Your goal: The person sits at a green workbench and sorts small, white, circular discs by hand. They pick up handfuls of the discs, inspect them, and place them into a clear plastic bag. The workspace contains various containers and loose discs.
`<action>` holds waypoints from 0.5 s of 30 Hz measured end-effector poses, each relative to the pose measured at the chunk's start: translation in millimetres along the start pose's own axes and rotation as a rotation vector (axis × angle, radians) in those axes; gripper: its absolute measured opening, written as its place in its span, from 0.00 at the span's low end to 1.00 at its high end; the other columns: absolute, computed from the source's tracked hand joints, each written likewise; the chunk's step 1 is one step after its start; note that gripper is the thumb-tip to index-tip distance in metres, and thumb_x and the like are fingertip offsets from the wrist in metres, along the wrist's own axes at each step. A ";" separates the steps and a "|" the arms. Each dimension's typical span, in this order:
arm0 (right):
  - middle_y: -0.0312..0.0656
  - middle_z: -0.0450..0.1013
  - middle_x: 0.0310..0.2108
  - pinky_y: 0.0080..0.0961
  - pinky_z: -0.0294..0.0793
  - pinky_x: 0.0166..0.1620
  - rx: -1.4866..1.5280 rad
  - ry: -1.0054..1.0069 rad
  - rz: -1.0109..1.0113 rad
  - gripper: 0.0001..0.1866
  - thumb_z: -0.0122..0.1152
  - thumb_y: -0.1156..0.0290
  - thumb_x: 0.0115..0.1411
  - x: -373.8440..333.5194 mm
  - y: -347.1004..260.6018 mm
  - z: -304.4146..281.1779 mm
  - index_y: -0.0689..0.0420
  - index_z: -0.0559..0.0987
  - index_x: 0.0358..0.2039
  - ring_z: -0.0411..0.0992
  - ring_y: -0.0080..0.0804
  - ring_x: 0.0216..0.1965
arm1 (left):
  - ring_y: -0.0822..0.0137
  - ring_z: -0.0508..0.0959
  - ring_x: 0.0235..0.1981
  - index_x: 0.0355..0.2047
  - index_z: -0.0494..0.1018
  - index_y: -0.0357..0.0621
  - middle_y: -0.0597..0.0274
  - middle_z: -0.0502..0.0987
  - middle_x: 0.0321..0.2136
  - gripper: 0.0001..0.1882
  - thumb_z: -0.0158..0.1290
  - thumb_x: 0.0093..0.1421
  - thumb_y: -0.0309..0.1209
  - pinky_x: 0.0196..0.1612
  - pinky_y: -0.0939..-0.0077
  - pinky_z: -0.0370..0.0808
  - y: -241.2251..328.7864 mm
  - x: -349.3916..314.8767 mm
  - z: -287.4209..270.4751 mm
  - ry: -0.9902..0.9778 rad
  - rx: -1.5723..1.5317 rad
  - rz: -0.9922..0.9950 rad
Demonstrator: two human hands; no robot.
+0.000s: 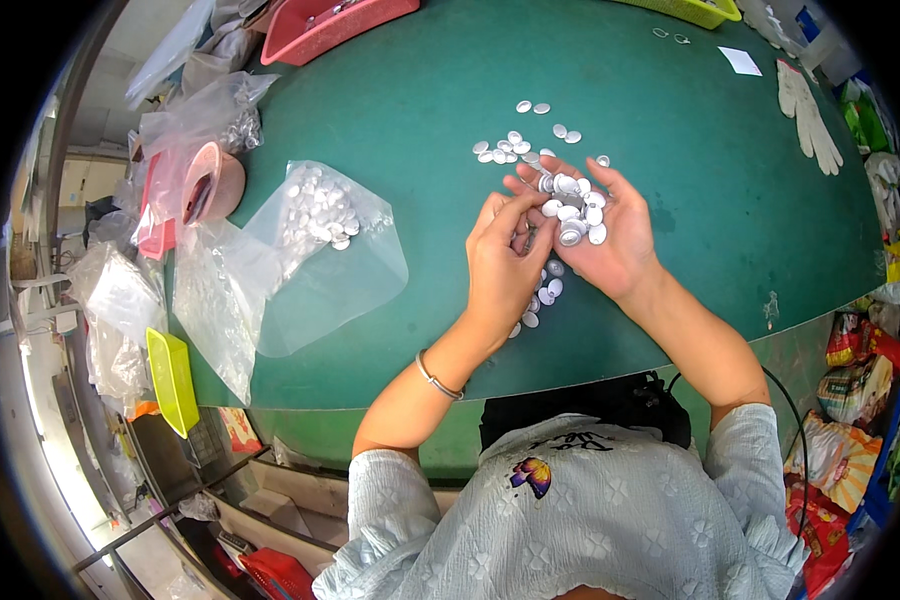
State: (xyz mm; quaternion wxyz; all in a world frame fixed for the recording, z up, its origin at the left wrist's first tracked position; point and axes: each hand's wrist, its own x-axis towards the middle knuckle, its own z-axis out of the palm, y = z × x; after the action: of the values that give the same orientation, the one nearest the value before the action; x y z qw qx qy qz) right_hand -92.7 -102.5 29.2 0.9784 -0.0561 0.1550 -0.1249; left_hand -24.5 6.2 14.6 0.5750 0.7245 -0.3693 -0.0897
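Observation:
My right hand (618,245) is palm up and cupped, holding a heap of small round silver-white discs (597,234). Close against that heap, my left hand (507,255) has its fingers curled in a pinch. Whatever lies between its fingertips is hidden. More loose discs (547,297) lie on the green table (430,80) just below the hands, partly covered by them. Another scattered group of discs (500,156) is spread beyond my fingers. To the left, an open clear plastic bag (355,290) lies flat with many similar discs in it.
A pink tub (217,183) and crumpled clear bags (220,110) stand along the left edge. A pink basket (340,32) sits at the far side, a yellow-green basket (685,10) at far right. A white glove (808,118) and a white paper (740,61) lie on the right.

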 end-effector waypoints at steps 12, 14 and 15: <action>0.55 0.65 0.48 0.40 0.61 0.57 0.100 0.022 -0.019 0.22 0.41 0.61 0.62 6.5 -2.3 -8.4 0.68 0.66 0.46 0.62 0.47 0.55 | 0.80 0.56 0.14 0.33 0.64 0.40 0.67 0.63 0.18 0.04 0.46 0.58 0.26 0.15 0.88 0.53 -5.2 14.6 -18.8 -0.203 -1.346 -0.571; 0.54 0.65 0.48 0.39 0.61 0.58 0.110 0.032 -0.010 0.22 0.41 0.60 0.62 5.2 -0.4 -7.2 0.67 0.66 0.46 0.62 0.47 0.55 | 0.80 0.59 0.15 0.31 0.65 0.38 0.63 0.67 0.21 0.05 0.44 0.59 0.27 0.16 0.88 0.54 -5.4 12.6 -18.2 -0.203 -1.112 -0.544; 0.54 0.66 0.48 0.39 0.62 0.57 0.089 0.032 -0.005 0.22 0.40 0.60 0.62 5.3 -0.1 -7.5 0.67 0.66 0.47 0.62 0.47 0.55 | 0.80 0.60 0.16 0.30 0.66 0.37 0.63 0.69 0.22 0.05 0.44 0.59 0.27 0.16 0.88 0.54 -6.0 10.8 -15.6 -0.213 -0.916 -0.514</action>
State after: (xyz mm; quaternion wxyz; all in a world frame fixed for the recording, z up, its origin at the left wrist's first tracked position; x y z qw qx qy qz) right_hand -90.3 -104.5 20.6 0.9770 -0.0108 0.1648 -0.1351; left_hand -5.5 11.7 17.5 0.7512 0.4531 -0.1595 -0.4528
